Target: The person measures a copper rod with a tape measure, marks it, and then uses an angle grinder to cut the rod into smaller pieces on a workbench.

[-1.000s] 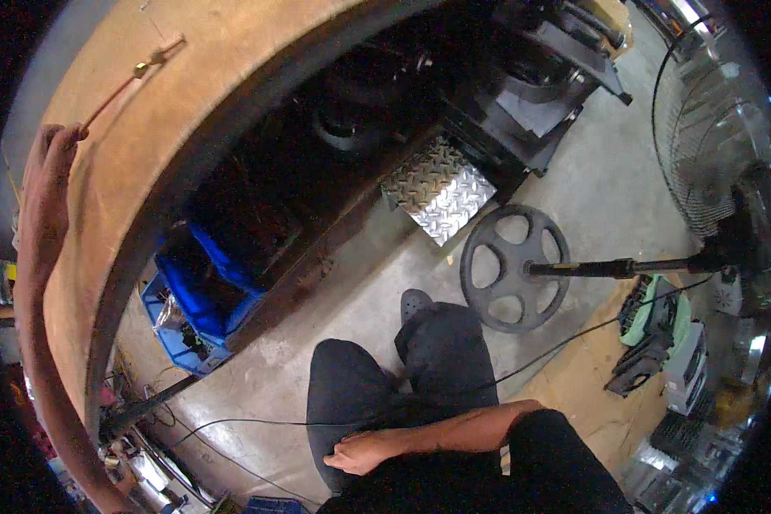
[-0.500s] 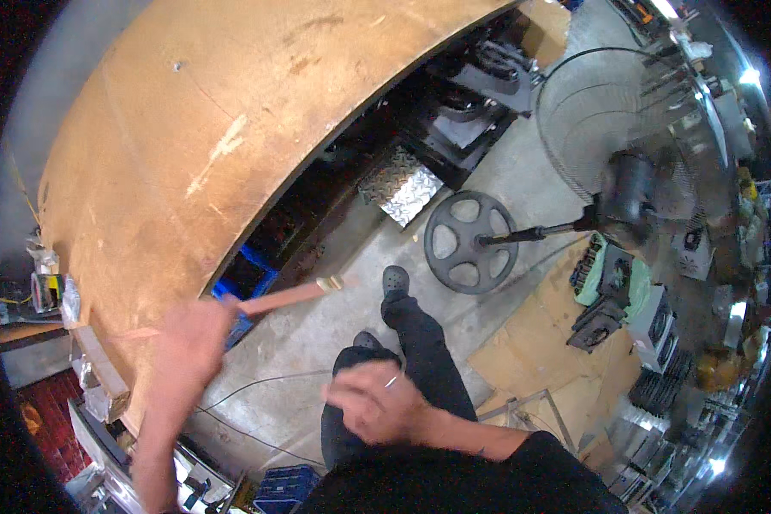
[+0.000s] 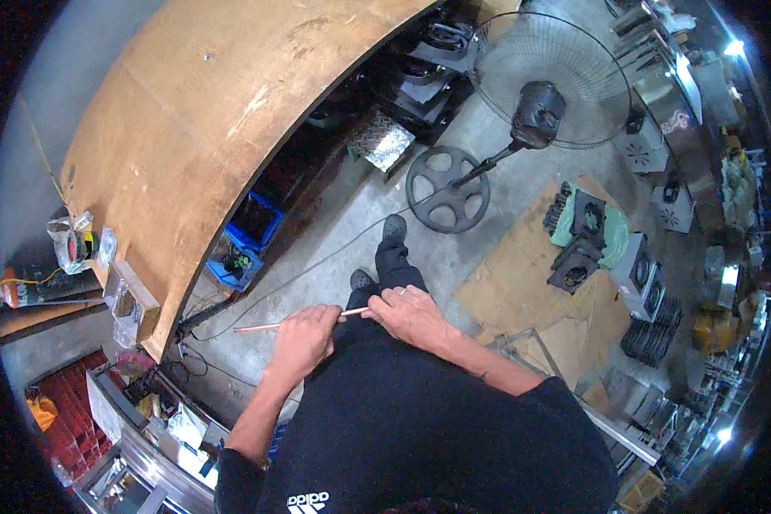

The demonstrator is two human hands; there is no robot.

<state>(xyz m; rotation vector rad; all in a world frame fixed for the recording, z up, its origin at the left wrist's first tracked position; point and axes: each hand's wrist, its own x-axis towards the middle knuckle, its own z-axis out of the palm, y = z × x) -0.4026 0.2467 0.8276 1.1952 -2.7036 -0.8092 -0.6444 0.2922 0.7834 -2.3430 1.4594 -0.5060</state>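
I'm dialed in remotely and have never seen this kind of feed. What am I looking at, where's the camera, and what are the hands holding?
There is no machine: a person wears a fisheye camera on the head, looking down at their own body and hands, so straight edges bend. The left hand and right hand both grip a thin copper-coloured rod, held roughly level in front of the black shirt. To the left is a big wooden workbench, mostly bare. On the concrete floor stand a pedestal fan, a blue crate and flattened cardboard.
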